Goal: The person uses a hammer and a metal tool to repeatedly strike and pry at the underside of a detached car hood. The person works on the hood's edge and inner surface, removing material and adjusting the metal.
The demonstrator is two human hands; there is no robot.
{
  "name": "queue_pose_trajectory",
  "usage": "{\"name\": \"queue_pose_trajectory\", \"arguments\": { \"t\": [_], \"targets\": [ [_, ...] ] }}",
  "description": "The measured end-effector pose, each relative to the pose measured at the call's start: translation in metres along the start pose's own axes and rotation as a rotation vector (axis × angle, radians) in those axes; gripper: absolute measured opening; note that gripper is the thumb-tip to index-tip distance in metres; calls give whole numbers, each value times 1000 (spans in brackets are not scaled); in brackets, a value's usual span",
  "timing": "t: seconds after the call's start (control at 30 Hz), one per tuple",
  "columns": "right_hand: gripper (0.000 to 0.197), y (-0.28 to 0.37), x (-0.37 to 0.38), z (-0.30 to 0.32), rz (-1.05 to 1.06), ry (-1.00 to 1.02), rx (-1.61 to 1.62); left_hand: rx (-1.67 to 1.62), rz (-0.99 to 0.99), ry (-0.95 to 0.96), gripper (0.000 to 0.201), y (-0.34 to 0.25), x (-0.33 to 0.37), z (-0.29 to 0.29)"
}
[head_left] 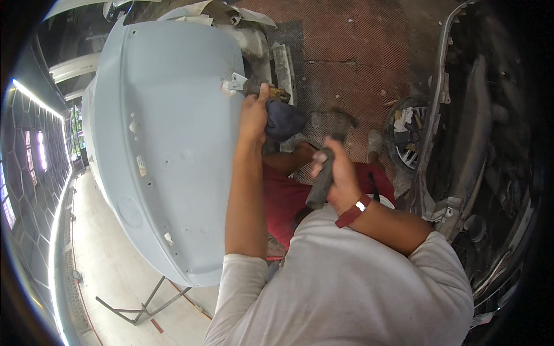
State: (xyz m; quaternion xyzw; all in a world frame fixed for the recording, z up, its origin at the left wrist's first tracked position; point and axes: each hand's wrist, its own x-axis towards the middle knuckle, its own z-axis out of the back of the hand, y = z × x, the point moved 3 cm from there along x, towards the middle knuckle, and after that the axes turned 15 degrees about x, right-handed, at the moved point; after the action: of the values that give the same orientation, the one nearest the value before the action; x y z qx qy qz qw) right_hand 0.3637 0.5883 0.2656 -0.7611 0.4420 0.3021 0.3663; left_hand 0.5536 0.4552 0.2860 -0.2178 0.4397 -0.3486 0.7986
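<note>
My left hand (pixel 254 114) grips a short dark tool with a brownish tip (pixel 266 91), held against a small white bracket (pixel 235 84) on the edge of a large pale blue-grey car body panel (pixel 167 144). A dark blue cloth (pixel 284 120) hangs just beneath that hand. My right hand (pixel 340 173) is closed around the grey handle of a hammer (pixel 323 176); its blurred head (pixel 341 122) is raised above the hand, to the right of the bracket. A dark red band sits on my right wrist.
The panel rests on a metal stand (pixel 144 303) over a light floor. Another person in a red shirt (pixel 288 196) crouches below my arms. A red grid-tile floor (pixel 358 52), a wheel with scraps (pixel 407 135) and a dark stripped car body (pixel 485 150) lie right.
</note>
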Motion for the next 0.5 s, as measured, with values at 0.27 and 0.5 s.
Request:
{"name": "queue_pose_trajectory", "arguments": {
  "t": [0.27, 0.5],
  "targets": [
    [27, -23, 11, -20, -206, 114, 17, -86, -39, -9, 52, -9, -5, -5],
    [23, 0, 23, -4, 1, -68, 157, -74, -62, 9, 50, -1, 10, -5]
  ]
}}
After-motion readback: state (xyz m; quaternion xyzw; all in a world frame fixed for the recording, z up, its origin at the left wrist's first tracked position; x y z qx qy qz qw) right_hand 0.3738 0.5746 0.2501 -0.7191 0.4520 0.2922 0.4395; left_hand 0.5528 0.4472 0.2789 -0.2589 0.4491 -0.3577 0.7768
